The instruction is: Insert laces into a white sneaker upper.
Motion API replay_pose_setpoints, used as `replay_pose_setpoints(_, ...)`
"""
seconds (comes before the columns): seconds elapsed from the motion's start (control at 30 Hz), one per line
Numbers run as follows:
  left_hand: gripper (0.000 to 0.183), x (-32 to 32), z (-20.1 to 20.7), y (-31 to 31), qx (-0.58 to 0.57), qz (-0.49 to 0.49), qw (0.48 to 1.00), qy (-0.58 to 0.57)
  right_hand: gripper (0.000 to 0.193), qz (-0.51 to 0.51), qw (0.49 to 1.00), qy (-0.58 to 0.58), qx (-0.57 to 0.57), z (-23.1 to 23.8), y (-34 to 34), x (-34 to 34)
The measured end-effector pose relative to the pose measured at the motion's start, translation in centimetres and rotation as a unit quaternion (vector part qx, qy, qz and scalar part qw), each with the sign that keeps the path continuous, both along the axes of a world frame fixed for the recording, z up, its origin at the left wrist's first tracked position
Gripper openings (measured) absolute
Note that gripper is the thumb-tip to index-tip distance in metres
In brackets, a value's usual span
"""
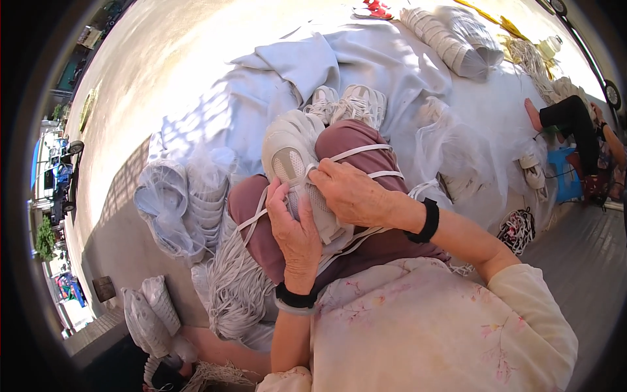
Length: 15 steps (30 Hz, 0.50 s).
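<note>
A white sneaker [287, 147] rests sole-side partly up on my lap, across maroon trousers [366, 140]. My left hand [295, 232] grips the shoe from below, thumb near its mesh side. My right hand [349, 193] lies over the shoe's upper and pinches a white lace [356, 152] at the eyelets. Loose ends of the lace run across my thighs. Both wrists carry black bands. A thick bundle of white laces [235, 287] hangs by my left knee.
Another pair of white sneakers [349, 104] sits on a pale sheet [339, 59] ahead. Stacks of white soles in netting lie at left [186, 202], lower left [153, 313] and top right [450, 36]. Another person [575, 121] sits at the far right near a blue stool [565, 173].
</note>
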<state>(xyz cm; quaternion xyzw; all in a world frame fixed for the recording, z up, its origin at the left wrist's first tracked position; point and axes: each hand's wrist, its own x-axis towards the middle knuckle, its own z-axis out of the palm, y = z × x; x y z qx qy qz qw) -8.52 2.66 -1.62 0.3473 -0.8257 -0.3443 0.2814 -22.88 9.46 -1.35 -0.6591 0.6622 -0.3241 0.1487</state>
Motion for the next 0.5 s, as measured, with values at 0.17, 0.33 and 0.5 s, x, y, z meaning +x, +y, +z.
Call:
replay_pose_setpoints(0.17,0.030,-1.3,-0.7,0.0,0.002,0.019,1.000,0.020,0.035,-0.002,1.000,-0.014,0.020,0.3,0.4,-0.4)
replay_pose_setpoints(0.33,0.023,-1.8,-1.7,0.4,-0.013,0.063,0.995,0.081,0.021,0.043,0.999,0.008,0.012,-0.9,0.3,-1.5)
replay_pose_setpoints(0.5,0.017,-1.2,-2.3,0.2,-0.050,0.068,0.994,0.071,0.023,0.105,0.993,0.058,-0.016,-1.0,0.1,-2.3)
